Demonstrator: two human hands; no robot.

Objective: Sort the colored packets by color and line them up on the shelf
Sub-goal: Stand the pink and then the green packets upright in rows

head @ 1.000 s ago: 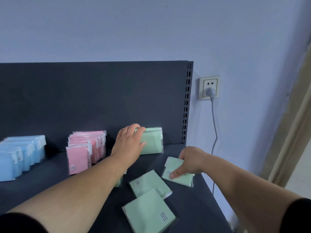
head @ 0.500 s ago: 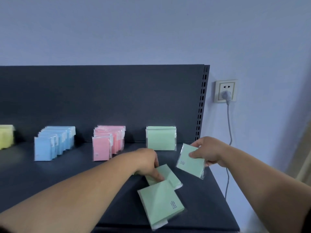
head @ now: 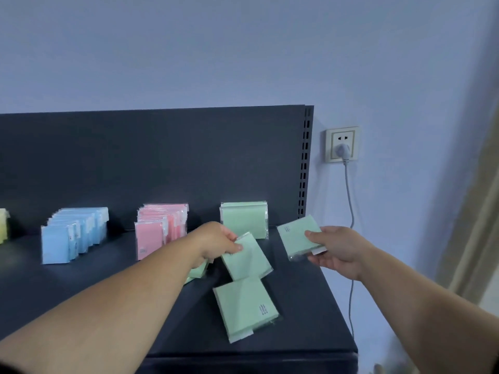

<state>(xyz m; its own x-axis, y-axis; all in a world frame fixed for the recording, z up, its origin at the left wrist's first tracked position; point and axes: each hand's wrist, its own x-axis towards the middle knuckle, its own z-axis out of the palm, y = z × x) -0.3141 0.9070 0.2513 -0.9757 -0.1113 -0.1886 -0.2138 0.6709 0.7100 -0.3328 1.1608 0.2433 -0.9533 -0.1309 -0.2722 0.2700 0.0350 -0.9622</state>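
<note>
My right hand (head: 337,248) holds a green packet (head: 297,236) in the air above the right end of the dark shelf (head: 81,287). My left hand (head: 216,242) grips the top edge of another green packet (head: 247,259), lifted at a tilt. A third green packet (head: 245,306) lies flat near the front, and a fourth green packet (head: 198,272) peeks out under my left wrist. Upright green packets (head: 244,218) lean on the back panel. A pink row (head: 159,230), a blue row (head: 73,236) and a yellow packet (head: 2,225) stand further left.
The shelf's back panel (head: 162,163) rises behind the rows, with a slotted upright (head: 305,163) at its right end. A wall socket (head: 341,144) with a plug and a hanging grey cable (head: 351,211) is just right of the shelf. A curtain (head: 472,225) hangs far right.
My left hand left the upright green stack, came down and took hold of a flat green packet. My right hand lifted its green packet off the shelf and holds it higher.
</note>
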